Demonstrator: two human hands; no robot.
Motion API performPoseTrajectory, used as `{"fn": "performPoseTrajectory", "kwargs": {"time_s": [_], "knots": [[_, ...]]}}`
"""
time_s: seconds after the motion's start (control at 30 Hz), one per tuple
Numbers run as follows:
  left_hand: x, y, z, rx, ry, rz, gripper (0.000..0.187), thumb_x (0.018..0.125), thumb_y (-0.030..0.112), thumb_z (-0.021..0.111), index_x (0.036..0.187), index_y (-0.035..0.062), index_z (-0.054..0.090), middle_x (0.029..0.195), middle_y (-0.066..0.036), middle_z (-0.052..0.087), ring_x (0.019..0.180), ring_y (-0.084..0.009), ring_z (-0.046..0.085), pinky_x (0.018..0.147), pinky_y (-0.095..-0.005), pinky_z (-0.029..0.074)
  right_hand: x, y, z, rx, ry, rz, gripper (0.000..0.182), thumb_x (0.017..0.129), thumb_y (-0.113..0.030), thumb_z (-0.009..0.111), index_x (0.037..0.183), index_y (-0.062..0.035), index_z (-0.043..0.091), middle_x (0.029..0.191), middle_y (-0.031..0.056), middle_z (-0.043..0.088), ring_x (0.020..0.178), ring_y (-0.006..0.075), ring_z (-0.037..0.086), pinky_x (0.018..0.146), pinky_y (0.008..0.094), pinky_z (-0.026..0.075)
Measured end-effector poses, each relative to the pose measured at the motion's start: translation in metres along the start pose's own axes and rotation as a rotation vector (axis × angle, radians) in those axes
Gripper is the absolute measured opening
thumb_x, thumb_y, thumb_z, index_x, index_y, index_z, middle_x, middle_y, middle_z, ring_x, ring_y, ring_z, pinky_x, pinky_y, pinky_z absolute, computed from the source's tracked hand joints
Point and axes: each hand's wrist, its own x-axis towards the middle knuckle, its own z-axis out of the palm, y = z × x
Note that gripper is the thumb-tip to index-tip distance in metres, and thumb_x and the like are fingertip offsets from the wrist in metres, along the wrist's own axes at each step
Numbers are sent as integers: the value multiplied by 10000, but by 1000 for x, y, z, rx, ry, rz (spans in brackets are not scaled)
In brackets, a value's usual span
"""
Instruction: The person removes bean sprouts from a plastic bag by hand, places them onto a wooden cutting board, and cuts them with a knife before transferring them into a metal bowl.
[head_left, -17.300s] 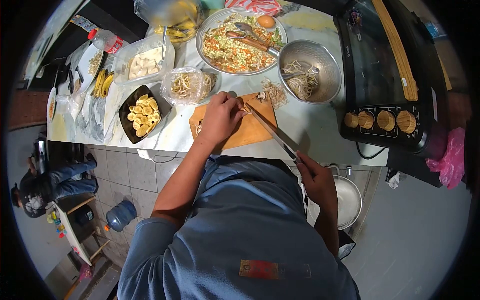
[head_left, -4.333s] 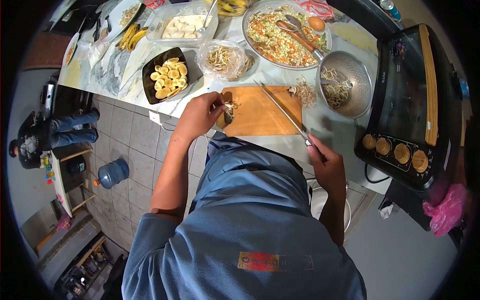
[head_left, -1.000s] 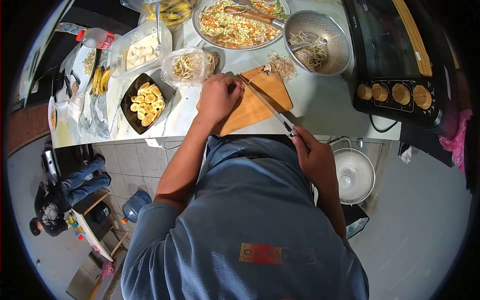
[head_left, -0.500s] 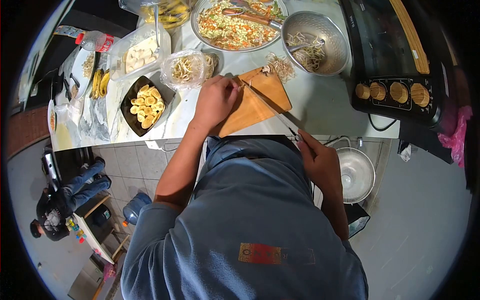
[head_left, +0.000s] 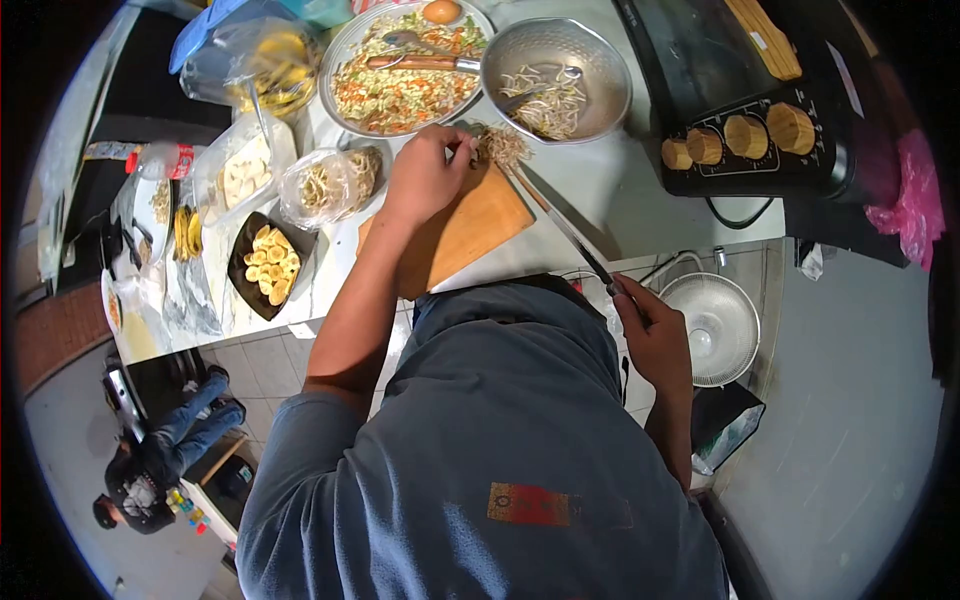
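My right hand (head_left: pixel 655 335) grips a long knife (head_left: pixel 565 228) by its handle, with the blade slanting away to the far corner of a wooden cutting board (head_left: pixel 465 235). At the board's far edge, my left hand (head_left: pixel 425 175) has its fingers curled together. What they hold, if anything, is hidden. Right beside those fingertips lies a small heap of thin brownish trimmings (head_left: pixel 505 145). Behind it, a dimpled metal bowl (head_left: pixel 610 100) contains bean sprouts (head_left: pixel 550 100) and a utensil. A clear plastic bag of bean sprouts (head_left: pixel 330 185) sits left of my left wrist.
A tray of chopped vegetables (head_left: pixel 400 95) with an egg stands at the back. Leftward are a dark bowl of banana slices (head_left: pixel 270 265), a plastic tub (head_left: pixel 240 165) and a bottle (head_left: pixel 160 160). An oven (head_left: pixel 770 135) stands right. Another person (head_left: pixel 150 475) is at far left.
The camera view has shifted. My left hand has moved to the far edge of the board, beside the trimmings. The knife has swung right, toward the board's corner, still in my right hand.
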Motion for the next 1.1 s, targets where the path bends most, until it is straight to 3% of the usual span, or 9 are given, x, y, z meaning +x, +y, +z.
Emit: {"fn": "performPoseTrajectory", "kwargs": {"time_s": [0.3, 0.4, 0.47, 0.8, 0.83, 0.87, 1.0, 1.07, 1.1], "knots": [[4, -20, 8, -134, -67, 56, 169, 959, 106, 662, 1102, 32, 714, 977, -147, 740, 863, -232, 721, 770, -335, 542, 1, 5, -9, -36, -12, 61, 338, 984, -202, 652, 1291, -64, 680, 634, 13, 583, 590, 57, 486, 561, 248, 402], [-4, -26, -5, -7, -94, 35, 178, 929, 149, 704, 1071, 42, 722, 956, -133, 741, 829, -239, 715, 754, -340, 543, 8, 3, -11, -44, -45, 32, 338, 984, -196, 654, 1294, -63, 678, 662, 14, 606, 598, 56, 484, 564, 247, 404], [-13, -25, -14, 59, -146, 14, 172, 908, 152, 702, 1040, 43, 715, 950, -146, 732, 837, -287, 709, 760, -381, 544, 13, 1, -12, -62, -71, 58, 335, 970, -266, 666, 1252, -87, 702, 919, 122, 774, 737, 147, 716, 695, 289, 525], [-37, -30, -4, 150, -75, -76, 209, 860, 239, 744, 927, 44, 711, 861, -168, 713, 808, -357, 687, 741, -451, 534, 29, -6, -10, -16, -123, 37, 333, 963, -251, 679, 1250, -84, 702, 964, 125, 775, 847, 157, 748, 755, 279, 539], [-36, -29, -5, 150, -72, -73, 209, 860, 239, 744, 927, 44, 711, 861, -168, 713, 808, -357, 687, 741, -451, 534, 29, -3, -10, -11, -122, 12, 340, 972, -233, 673, 1273, -76, 690, 920, 82, 758, 742, 110, 647, 683, 261, 499], [-36, -28, -6, 120, -69, -71, 206, 872, 234, 739, 931, 40, 705, 851, -167, 710, 783, -346, 684, 724, -433, 531, 30, 0, -10, -6, -119, -13, 348, 981, -215, 668, 1296, -68, 678, 876, 39, 741, 637, 63, 545, 611, 242, 459], [-23, -11, -14, -60, -91, -135, 172, 910, 189, 716, 948, 24, 684, 807, -131, 701, 712, -255, 669, 680, -360, 515, 27, 5, -14, -26, -99, 7, 348, 980, -216, 668, 1298, -74, 679, 866, 38, 736, 637, 62, 543, 609, 243, 458], [-11, -1, -14, -117, -78, -47, 163, 914, 175, 716, 953, 21, 681, 795, -110, 697, 699, -214, 654, 672, -339, 508, 25, 7, -16, -7, -90, 37, 336, 956, -251, 688, 1248, -87, 704, 983, 140, 772, 875, 158, 749, 774, 275, 539], [-4, 3, -12, -175, -61, 37, 153, 919, 162, 716, 957, 19, 678, 783, -89, 694, 687, -173, 638, 665, -317, 501, 23, 6, -17, -4, -82, 41, 336, 956, -251, 688, 1248, -87, 704, 983, 140, 772, 875, 158, 749, 774, 275, 539]]}}
